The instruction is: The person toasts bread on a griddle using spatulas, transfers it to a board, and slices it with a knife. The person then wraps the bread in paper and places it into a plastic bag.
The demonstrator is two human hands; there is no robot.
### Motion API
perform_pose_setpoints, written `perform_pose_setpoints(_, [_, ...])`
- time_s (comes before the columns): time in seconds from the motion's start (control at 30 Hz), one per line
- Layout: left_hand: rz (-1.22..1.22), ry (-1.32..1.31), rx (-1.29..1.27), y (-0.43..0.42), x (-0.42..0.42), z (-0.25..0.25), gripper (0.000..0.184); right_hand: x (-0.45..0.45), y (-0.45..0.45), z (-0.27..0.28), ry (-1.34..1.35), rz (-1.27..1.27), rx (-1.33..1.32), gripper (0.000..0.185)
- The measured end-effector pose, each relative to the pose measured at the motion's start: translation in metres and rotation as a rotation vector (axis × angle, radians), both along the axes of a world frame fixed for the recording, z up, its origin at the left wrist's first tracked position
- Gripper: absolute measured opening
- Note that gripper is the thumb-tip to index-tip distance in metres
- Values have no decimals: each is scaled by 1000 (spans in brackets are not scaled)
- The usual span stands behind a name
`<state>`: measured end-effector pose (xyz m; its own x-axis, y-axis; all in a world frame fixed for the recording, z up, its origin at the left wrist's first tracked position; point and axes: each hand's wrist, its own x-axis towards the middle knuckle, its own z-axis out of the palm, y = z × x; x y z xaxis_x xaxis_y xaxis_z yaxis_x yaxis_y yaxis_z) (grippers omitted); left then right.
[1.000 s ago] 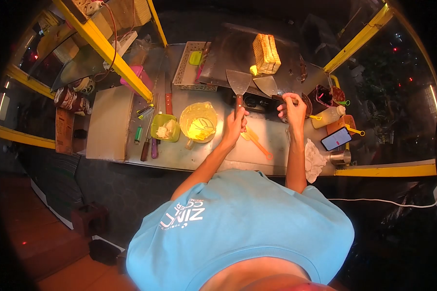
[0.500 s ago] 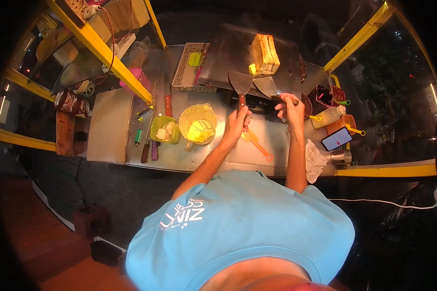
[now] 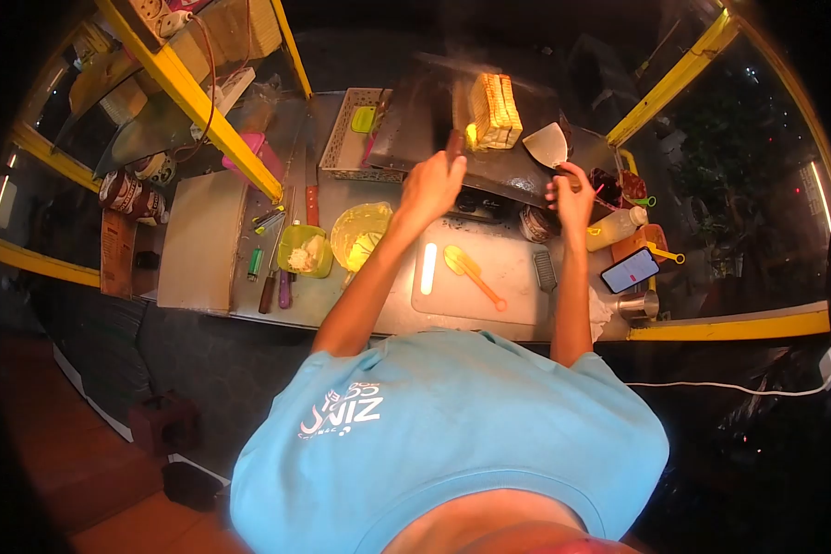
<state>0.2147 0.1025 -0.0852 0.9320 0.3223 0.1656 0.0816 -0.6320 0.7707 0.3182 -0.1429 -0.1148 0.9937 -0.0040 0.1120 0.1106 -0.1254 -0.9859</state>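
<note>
My left hand (image 3: 431, 189) is wrapped round the brown handle of a scraper (image 3: 455, 145). That scraper stands nearly edge-on at the left side of a browned bread block (image 3: 497, 111), by a small yellow lump of what looks like butter (image 3: 472, 135). Whether the blade touches the bread, I cannot tell. My right hand (image 3: 572, 197) grips a second scraper (image 3: 547, 145), whose wide blade lies flat over the griddle, right of the bread and apart from it. The bread block rests upright on the dark griddle (image 3: 404, 129).
A cutting board (image 3: 429, 308) lies nearest me with an orange spatula (image 3: 475, 277) on it and a grater (image 3: 545, 270) beside it. Left are a yellow jug (image 3: 346, 231), a green tub (image 3: 291, 247) and knives. A bottle (image 3: 619, 226) and phone (image 3: 630, 269) stand right.
My left hand has pushed forward and turned its scraper on edge beside the bread. My right hand has shifted right, and the two blades have come apart to either side of the bread.
</note>
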Motion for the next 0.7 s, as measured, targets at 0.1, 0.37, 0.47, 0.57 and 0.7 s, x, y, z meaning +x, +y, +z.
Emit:
perform_pose_setpoints(0.1, [-75,102,225,-33,15,15,40,5,28,-27,-245,20,-294,29])
perform_pose_setpoints(0.37, [-174,-80,275,-64,45,7,35,2,42,-11,21,13,127,24])
perform_pose_setpoints(0.47, [-154,-36,285,-65,50,3,35,9,41,-14,76,45,234,23])
perform_pose_setpoints(0.57, [-141,-44,301,-60,44,6,36,18,42,-18,59,64,154,24])
perform_pose_setpoints(0.7, [-85,39,245,-42,19,11,40,14,45,-11,-293,35,-323,27])
